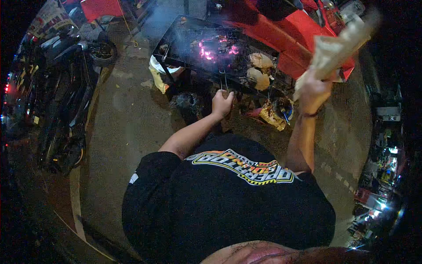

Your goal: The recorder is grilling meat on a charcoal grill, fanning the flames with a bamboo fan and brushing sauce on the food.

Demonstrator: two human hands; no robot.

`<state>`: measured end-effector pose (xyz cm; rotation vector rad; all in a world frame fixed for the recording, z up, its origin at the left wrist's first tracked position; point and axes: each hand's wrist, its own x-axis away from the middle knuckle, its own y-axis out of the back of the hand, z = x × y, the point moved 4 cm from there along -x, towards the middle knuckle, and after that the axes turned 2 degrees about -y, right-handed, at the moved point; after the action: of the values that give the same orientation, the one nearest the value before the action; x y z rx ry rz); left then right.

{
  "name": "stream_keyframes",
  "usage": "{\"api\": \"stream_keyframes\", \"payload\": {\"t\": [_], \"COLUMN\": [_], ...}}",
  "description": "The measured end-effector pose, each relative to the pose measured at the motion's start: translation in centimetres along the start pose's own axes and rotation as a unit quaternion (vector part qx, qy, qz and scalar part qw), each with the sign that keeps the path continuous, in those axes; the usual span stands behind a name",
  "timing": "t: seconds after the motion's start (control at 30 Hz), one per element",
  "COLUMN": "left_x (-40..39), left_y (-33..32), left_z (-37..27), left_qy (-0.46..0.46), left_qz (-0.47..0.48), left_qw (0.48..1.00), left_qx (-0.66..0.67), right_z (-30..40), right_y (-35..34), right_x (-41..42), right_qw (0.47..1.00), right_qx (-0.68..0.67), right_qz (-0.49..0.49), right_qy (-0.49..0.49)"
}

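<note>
My left hand [222, 104] is closed around the handle end of thin metal tongs [226, 79]. The far end of the tongs reaches the charcoal grill [183, 61] and is hard to make out in the dark. Glowing coals [207, 51] burn at the grill's middle under bluish smoke. Two pale, flat pieces of food [258, 78] lie at its right end. Raised to the right of the grill, my right hand [313, 90] grips a tan, flat sheet, perhaps cardboard [339, 49], blurred by motion.
Below the grill's right end stands a bowl [283, 107] with a blue-handled utensil [286, 117], beside a stained wrapper [272, 117]. A white bag [161, 74] hangs near the left corner. Red panels [293, 43] border the grill at right. Parked motorcycles [66, 82] line the left.
</note>
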<state>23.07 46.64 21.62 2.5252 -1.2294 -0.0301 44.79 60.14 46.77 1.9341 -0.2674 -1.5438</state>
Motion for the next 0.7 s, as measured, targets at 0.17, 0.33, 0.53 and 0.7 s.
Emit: {"api": "stream_keyframes", "payload": {"t": [0.17,0.33,0.53,0.7], "left_x": [-0.1,-1.2,2.1,7.0], "left_y": [-3.3,0.0,5.8,16.7], "left_z": [7.4,3.7,24.3,27.0], "left_qy": [-0.450,-0.009,0.198,0.198], "left_qz": [-0.046,0.077,0.110,0.109], "left_qw": [0.808,0.996,0.973,0.933], "left_qx": [-0.378,0.041,0.054,-0.279], "right_z": [7.1,-3.0,10.9,2.3], "right_y": [7.0,-1.0,8.5,-0.1], "right_x": [-1.6,-2.1,-2.9,-4.2], "right_qw": [0.702,0.966,0.765,0.980], "right_qx": [-0.599,-0.072,-0.549,0.020], "right_qz": [0.347,0.210,0.330,0.131], "right_qy": [-0.169,-0.132,-0.061,-0.146]}}
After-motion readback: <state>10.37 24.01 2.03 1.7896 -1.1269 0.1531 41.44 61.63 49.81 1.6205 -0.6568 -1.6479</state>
